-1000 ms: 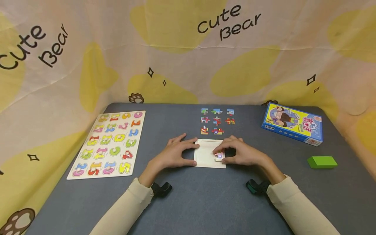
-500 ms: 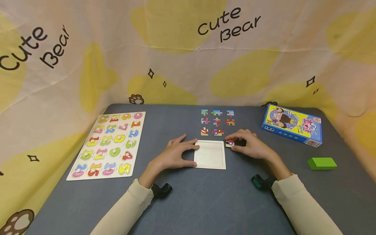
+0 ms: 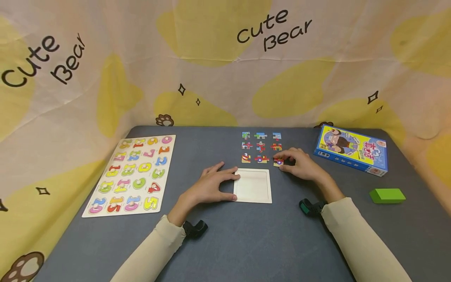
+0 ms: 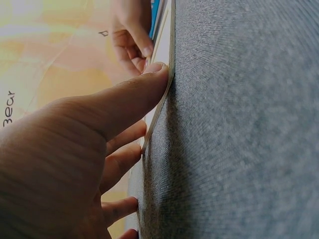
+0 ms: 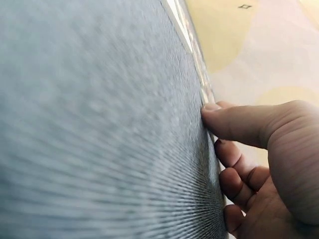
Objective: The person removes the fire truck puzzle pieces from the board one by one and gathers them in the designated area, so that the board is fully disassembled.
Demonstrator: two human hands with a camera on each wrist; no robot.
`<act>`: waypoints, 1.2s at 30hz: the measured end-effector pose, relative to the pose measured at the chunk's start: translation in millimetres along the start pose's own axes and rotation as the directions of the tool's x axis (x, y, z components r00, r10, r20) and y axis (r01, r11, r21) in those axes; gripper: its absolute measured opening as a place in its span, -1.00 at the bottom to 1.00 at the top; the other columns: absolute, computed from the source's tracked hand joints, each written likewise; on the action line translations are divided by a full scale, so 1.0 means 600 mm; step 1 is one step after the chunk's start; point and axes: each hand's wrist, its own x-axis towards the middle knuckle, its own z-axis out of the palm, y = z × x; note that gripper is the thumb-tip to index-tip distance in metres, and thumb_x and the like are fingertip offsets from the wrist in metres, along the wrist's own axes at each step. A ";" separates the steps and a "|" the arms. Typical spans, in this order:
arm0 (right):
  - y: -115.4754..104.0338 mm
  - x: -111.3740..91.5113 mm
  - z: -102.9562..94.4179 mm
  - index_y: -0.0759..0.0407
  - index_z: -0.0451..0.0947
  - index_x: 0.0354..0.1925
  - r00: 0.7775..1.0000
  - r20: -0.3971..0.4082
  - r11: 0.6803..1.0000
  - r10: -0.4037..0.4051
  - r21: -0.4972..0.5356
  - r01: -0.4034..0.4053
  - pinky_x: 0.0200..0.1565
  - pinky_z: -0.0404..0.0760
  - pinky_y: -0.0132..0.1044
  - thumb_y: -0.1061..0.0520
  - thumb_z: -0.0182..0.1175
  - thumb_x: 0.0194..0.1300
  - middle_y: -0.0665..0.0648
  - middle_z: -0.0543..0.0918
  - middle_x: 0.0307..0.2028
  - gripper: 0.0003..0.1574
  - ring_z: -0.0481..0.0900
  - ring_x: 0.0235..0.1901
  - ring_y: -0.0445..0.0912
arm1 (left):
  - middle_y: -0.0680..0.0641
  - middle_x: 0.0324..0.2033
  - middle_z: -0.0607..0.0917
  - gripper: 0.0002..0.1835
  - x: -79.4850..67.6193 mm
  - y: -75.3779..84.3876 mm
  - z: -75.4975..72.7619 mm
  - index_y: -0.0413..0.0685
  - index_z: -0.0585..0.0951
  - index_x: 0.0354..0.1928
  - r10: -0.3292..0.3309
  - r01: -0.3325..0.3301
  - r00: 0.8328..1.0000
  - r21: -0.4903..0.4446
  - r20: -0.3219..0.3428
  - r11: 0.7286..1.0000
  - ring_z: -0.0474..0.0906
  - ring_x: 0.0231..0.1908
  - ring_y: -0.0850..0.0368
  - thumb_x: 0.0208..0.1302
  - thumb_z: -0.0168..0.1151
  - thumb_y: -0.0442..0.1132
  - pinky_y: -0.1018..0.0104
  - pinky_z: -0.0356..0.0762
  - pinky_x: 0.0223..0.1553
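Observation:
A white square puzzle tray (image 3: 252, 186) lies bare in the middle of the table. My left hand (image 3: 207, 187) rests at its left side, the thumb and the straight fingers touching that edge. Beyond the tray, several jigsaw pieces (image 3: 260, 147) with a colourful picture lie spaced in rows. At the lower right corner of these rows, my right hand (image 3: 302, 165) pinches one jigsaw piece (image 3: 278, 161) between thumb and fingers, close over the table. In the right wrist view the right thumb (image 5: 239, 122) sits low at the tabletop, with the other fingers curled behind it.
To the left lies a board of knobbed number pieces (image 3: 142, 166). A blue and yellow box (image 3: 350, 149) stands at the back right, with a green block (image 3: 387, 196) nearer. A patterned cloth (image 3: 218, 58) hangs behind the table.
My right hand has carried the jigsaw piece out of the tray's right side, to the right and away from me, to the corner of the rows. My left hand stays at the tray.

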 end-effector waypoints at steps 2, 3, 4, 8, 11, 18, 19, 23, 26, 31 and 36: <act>0.002 0.006 -0.002 0.07 0.65 0.19 1.000 0.007 1.000 0.013 0.006 -0.013 -0.10 0.18 -0.11 0.18 0.35 0.32 0.18 0.59 -0.13 -0.54 0.35 -0.13 0.05 | 0.10 0.53 0.33 -0.27 0.000 0.000 0.000 0.20 0.53 0.39 -0.001 0.001 1.000 -0.001 0.001 1.000 -0.09 0.61 -0.28 0.16 0.49 0.13 -0.30 -0.07 0.48; 0.004 0.009 -0.002 0.07 0.65 0.19 1.000 0.011 1.000 0.018 0.007 -0.018 -0.09 0.18 -0.11 0.17 0.34 0.33 0.19 0.58 -0.12 -0.54 0.34 -0.13 0.06 | 0.11 0.53 0.33 -0.27 0.000 0.000 0.000 0.21 0.53 0.39 -0.003 0.003 1.000 -0.001 0.001 1.000 -0.09 0.61 -0.27 0.16 0.49 0.13 -0.29 -0.07 0.48; 0.005 0.011 -0.003 0.06 0.65 0.19 1.000 0.015 1.000 0.023 0.007 -0.023 -0.09 0.18 -0.11 0.18 0.34 0.34 0.19 0.58 -0.11 -0.54 0.34 -0.12 0.06 | 0.11 0.53 0.33 -0.27 0.000 0.000 0.000 0.21 0.53 0.39 -0.004 0.004 1.000 -0.001 0.001 1.000 -0.09 0.61 -0.27 0.16 0.49 0.13 -0.29 -0.08 0.48; 0.007 0.016 -0.005 0.05 0.64 0.21 0.999 0.030 0.999 0.042 0.013 -0.042 -0.07 0.14 -0.10 0.18 0.32 0.35 0.18 0.56 -0.10 -0.54 0.31 -0.11 0.05 | 0.11 0.53 0.33 -0.26 0.001 -0.002 0.000 0.21 0.53 0.39 -0.003 0.003 1.000 0.001 -0.001 1.000 -0.09 0.61 -0.27 0.16 0.49 0.13 -0.29 -0.08 0.48; 0.007 0.017 -0.005 0.05 0.64 0.21 0.998 0.039 0.999 0.044 0.016 -0.045 -0.08 0.12 -0.09 0.17 0.31 0.36 0.18 0.55 -0.10 -0.55 0.30 -0.11 0.04 | 0.12 0.53 0.33 -0.26 0.001 -0.003 0.000 0.22 0.53 0.39 -0.005 0.005 1.000 0.002 -0.001 1.000 -0.09 0.61 -0.27 0.16 0.49 0.13 -0.29 -0.08 0.48; 0.011 0.017 -0.002 0.07 0.64 0.20 0.998 0.046 0.999 0.046 0.026 -0.047 -0.08 0.09 -0.06 0.18 0.30 0.37 0.19 0.54 -0.10 -0.56 0.28 -0.11 0.05 | 0.10 0.52 0.34 -0.27 0.003 -0.005 0.002 0.19 0.53 0.39 0.009 -0.009 1.000 0.007 -0.002 1.000 -0.07 0.60 -0.30 0.17 0.48 0.13 -0.33 -0.07 0.47; 0.012 0.017 -0.002 0.07 0.64 0.21 0.998 0.047 0.998 0.046 0.028 -0.048 -0.08 0.08 -0.06 0.18 0.30 0.37 0.19 0.54 -0.10 -0.56 0.28 -0.11 0.05 | 0.10 0.52 0.34 -0.27 0.004 -0.005 0.002 0.20 0.53 0.39 0.010 -0.010 1.000 0.007 -0.002 1.000 -0.07 0.60 -0.30 0.17 0.48 0.13 -0.34 -0.08 0.47; 0.011 0.016 -0.003 0.07 0.64 0.21 0.998 0.045 0.998 0.043 0.032 -0.045 -0.08 0.07 -0.05 0.17 0.29 0.38 0.20 0.53 -0.10 -0.55 0.28 -0.11 0.06 | 0.10 0.52 0.34 -0.27 0.004 -0.004 0.001 0.19 0.53 0.39 0.006 -0.006 1.000 0.004 -0.003 1.000 -0.07 0.60 -0.29 0.17 0.48 0.12 -0.34 -0.09 0.47; 0.009 0.017 -0.002 0.07 0.64 0.21 0.998 0.039 0.999 0.039 0.032 -0.040 -0.09 0.07 -0.04 0.18 0.28 0.38 0.20 0.52 -0.13 -0.56 0.27 -0.13 0.06 | 0.09 0.52 0.35 -0.28 0.004 -0.003 0.001 0.18 0.54 0.39 0.011 -0.011 1.000 0.006 -0.008 1.000 -0.06 0.60 -0.31 0.17 0.49 0.11 -0.35 -0.07 0.46; 0.010 0.017 0.001 0.09 0.64 0.21 0.999 0.033 0.999 0.036 0.032 -0.037 -0.10 0.05 -0.04 0.18 0.28 0.38 0.20 0.51 -0.15 -0.56 0.26 -0.14 0.06 | 0.08 0.52 0.36 -0.28 0.004 -0.002 0.002 0.17 0.54 0.38 0.011 -0.011 1.000 0.004 -0.009 1.000 -0.05 0.59 -0.31 0.17 0.49 0.11 -0.35 -0.07 0.45; 0.013 0.018 0.003 0.07 0.64 0.22 0.998 0.031 0.998 0.051 0.039 -0.052 -0.09 0.03 -0.05 0.20 0.27 0.38 0.19 0.50 -0.15 -0.55 0.25 -0.14 0.05 | 0.07 0.52 0.36 -0.29 0.004 -0.002 0.002 0.16 0.55 0.38 0.009 -0.009 1.000 0.001 -0.007 1.000 -0.05 0.59 -0.32 0.17 0.49 0.10 -0.35 -0.07 0.45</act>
